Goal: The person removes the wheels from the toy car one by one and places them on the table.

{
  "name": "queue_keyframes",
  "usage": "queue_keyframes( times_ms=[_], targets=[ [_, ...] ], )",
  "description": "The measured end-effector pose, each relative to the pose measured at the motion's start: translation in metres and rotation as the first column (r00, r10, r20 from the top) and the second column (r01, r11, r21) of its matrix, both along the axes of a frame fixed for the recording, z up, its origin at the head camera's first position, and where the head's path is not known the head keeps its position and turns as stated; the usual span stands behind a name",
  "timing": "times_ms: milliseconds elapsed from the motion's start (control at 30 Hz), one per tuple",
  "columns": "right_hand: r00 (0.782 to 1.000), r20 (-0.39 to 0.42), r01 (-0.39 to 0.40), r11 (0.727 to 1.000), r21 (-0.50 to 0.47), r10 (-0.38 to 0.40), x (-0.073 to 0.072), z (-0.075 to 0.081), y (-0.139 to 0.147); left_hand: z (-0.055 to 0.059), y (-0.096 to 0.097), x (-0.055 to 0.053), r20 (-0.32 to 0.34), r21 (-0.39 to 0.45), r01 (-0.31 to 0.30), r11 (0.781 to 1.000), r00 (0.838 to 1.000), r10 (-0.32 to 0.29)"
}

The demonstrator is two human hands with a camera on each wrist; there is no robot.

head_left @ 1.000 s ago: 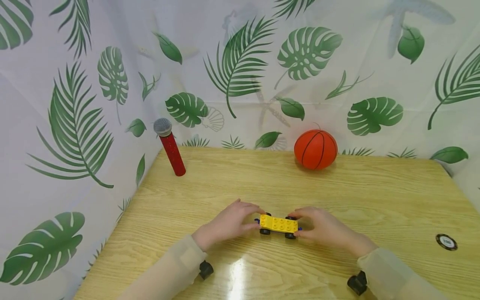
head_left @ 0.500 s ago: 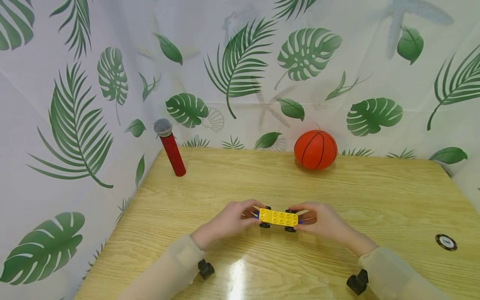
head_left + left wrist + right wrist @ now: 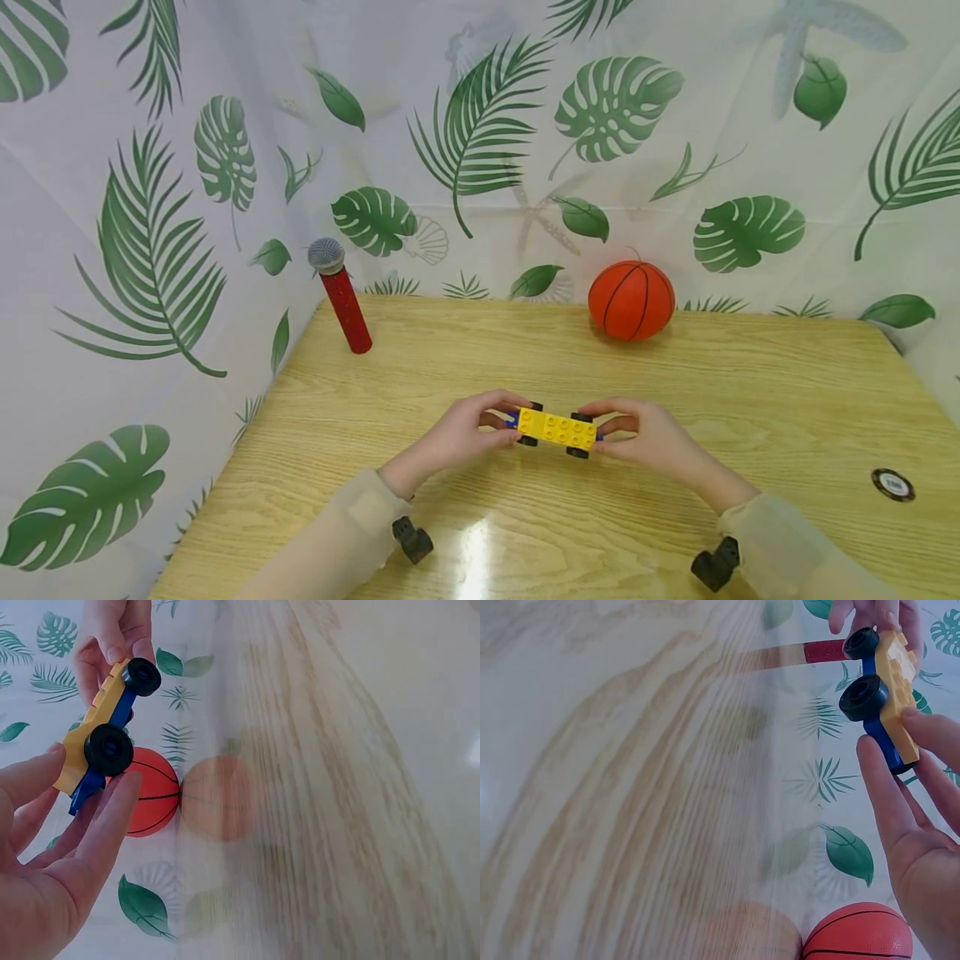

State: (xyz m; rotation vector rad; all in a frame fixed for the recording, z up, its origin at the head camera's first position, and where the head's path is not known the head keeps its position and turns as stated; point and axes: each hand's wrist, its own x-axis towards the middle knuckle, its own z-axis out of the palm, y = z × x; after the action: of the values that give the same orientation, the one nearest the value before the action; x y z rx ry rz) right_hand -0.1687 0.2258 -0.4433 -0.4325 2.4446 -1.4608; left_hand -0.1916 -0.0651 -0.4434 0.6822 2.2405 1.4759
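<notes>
A yellow toy car [image 3: 557, 428] with a studded top, a blue base and black wheels is held up above the table between both hands. My left hand [image 3: 468, 429] pinches its left end, thumb on the near side and fingers on the far side. At the other end, my right hand [image 3: 656, 435] grips it the same way. From the left wrist view the car [image 3: 96, 714] appears side-on with its blue hitch pointing down by the left palm. The right wrist view shows the car's wheels [image 3: 863, 697] clear of the tabletop.
A red ball with black basketball lines [image 3: 632, 300] sits at the table's back. To the back left a red microphone [image 3: 347, 308] stands upright. A round black-and-white chip [image 3: 892, 484] lies at the right. Leaf-printed cloth [image 3: 480, 167] hangs behind the wooden table [image 3: 450, 367].
Both hands have raised the toy car off the table and slightly away from me. Its left end now sits a bit farther back than its right. The ball, microphone and chip have stayed put.
</notes>
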Motion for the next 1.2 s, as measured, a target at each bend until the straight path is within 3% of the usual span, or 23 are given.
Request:
queue_keyframes(
  times_ms=[200,333,700,1000,1200],
  targets=[
    [1.0,0.019,0.022,0.998,-0.06,-0.021,0.003,0.006,-0.001,0.004,0.001,0.0,0.183,0.178,-0.029,0.984,0.983,-0.004],
    [0.999,0.027,0.045,0.996,-0.082,-0.043,0.004,0.011,0.001,0.009,0.004,-0.001,0.25,0.25,-0.052,0.967,0.968,-0.013],
    [1.0,-0.012,0.02,0.987,-0.159,-0.022,0.005,0.015,-0.003,0.014,0.005,0.0,0.328,0.357,-0.137,0.924,0.945,0.013],
    [0.998,0.059,0.026,0.976,-0.214,-0.014,0.006,0.02,-0.009,0.017,0.002,0.002,0.331,0.417,-0.16,0.895,0.944,0.014],
    [0.999,0.03,-0.007,0.964,-0.265,0.015,0.007,0.022,-0.012,0.017,0.002,0.0,0.35,0.441,-0.167,0.882,0.937,0.002]
  ],
)
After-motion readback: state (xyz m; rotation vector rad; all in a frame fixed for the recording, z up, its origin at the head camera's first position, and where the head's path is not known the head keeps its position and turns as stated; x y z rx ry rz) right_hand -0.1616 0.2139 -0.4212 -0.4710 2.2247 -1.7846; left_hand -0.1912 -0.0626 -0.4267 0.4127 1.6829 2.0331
